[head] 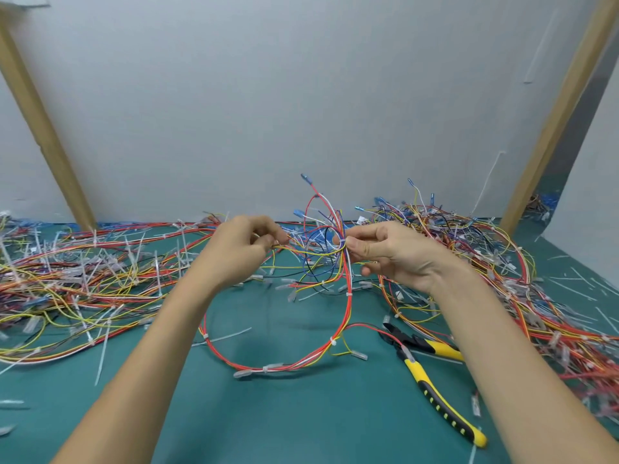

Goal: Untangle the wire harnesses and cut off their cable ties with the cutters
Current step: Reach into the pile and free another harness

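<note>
Partway: pinching one harness (346,279) with left hand (248,244) and right hand (385,254), untangling; leaving cutters (418,371) on mat (301,416), cable ties (348,294) uncut.

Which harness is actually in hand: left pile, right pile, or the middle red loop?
The middle red loop: left hand and right hand both pinch its wires, lifting its top off the mat. Left pile and right pile lie unheld.
</note>
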Available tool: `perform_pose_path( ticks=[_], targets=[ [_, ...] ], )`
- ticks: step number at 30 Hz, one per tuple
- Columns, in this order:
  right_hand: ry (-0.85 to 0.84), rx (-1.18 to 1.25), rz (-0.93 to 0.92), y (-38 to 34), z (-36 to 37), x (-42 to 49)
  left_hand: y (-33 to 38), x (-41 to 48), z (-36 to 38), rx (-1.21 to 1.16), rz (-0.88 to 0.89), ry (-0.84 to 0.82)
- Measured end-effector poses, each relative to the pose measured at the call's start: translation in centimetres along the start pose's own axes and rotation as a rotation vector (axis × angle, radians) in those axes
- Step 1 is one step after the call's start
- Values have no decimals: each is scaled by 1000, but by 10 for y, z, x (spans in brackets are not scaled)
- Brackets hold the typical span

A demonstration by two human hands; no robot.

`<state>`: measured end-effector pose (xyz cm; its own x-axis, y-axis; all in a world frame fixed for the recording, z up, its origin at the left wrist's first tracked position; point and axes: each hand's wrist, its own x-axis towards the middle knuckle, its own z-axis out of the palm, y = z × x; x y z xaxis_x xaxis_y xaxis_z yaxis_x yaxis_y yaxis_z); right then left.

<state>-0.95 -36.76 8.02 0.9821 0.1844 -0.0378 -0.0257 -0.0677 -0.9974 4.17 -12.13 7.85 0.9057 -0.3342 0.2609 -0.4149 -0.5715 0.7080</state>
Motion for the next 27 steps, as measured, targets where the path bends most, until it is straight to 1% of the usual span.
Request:
perform_pose_path(
  ticks=[2, 3, 6, 10, 13, 15, 16, 18, 21, 25, 27],
  targets=[
    [8, -4, 13, 1, 1, 1, 2, -1, -6, 5, 9, -127],
    [4, -4, 18, 1, 2, 0, 3, -1, -8, -3, 11, -163],
    [-14, 1, 21, -1, 4, -1, 7, -4, -12, -32, 27, -180],
    [14, 7, 7, -4, 6, -3, 18, -7, -12, 16, 78, -125],
    [54, -28, -5, -7, 6, -5, 31, -10, -10, 135, 170, 10],
    [83, -69, -10, -9, 6, -6, 41, -13, -7, 140, 240, 75],
    [103, -80, -7, -10, 6, -6, 46, -15, -4, 112, 257, 72],
    [150, -53, 9, -12, 8, -5, 53, -18, 3, 64, 254, 12],
    [177, -9, 6, -14, 11, -3, 57, -20, 19, 21, 196, -62],
    [152, 9, -4, -14, 12, -5, 55, -20, 35, -218, 93, -92],
    [125, 7, -26, -13, 12, -7, 54, -20, 39, -331, 68, -99]
  ],
)
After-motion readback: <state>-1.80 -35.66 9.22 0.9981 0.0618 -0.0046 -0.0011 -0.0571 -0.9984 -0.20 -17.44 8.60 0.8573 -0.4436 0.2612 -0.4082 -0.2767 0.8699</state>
